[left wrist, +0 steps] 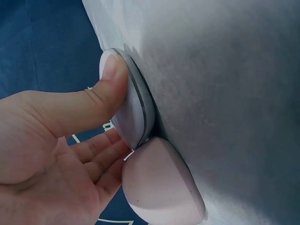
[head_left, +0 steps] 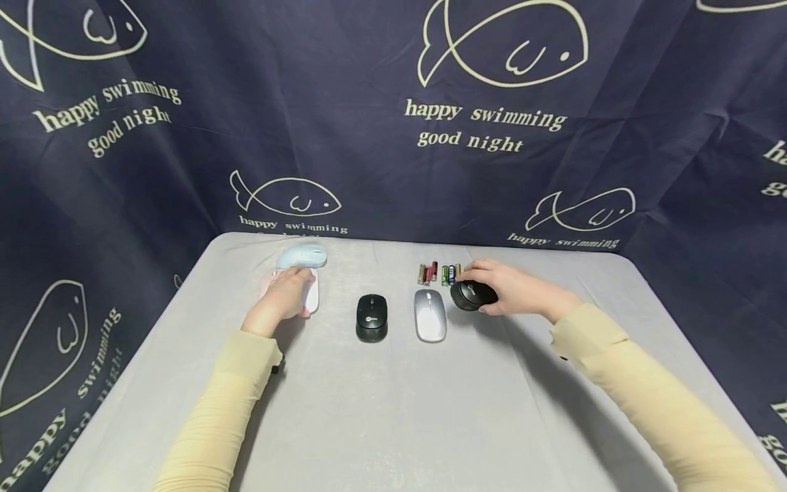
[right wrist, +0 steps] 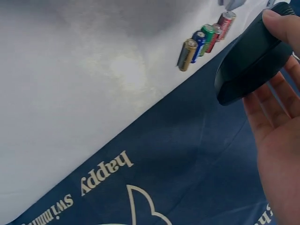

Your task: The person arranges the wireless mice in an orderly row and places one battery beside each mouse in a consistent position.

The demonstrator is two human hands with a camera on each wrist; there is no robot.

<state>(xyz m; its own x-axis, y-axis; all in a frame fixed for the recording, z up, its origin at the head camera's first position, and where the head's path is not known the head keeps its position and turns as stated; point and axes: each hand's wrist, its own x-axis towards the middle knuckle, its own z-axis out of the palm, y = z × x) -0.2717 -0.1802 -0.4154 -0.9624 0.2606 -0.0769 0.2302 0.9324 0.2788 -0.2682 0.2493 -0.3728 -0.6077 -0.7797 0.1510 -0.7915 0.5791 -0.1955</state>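
A person in pale yellow sleeves reaches both hands over a light grey counter. The left hand, at the far left, pinches a white mouse between thumb and fingers. A pink mouse sits right against that white one, partly covered by the hand, and a light blue mouse lies just beyond. From these angles it is hard to say whether the white mouse rests fully on the counter. The right hand, right of centre, grips a black mouse, thumb on one side and fingers on the other. Just beside it, toward the back edge, small batteries stand in two clusters. Between the hands lie a second black mouse and a silver mouse, apart from each other. Behind hangs a navy cloth printed with fish outlines and "happy swimming good night".
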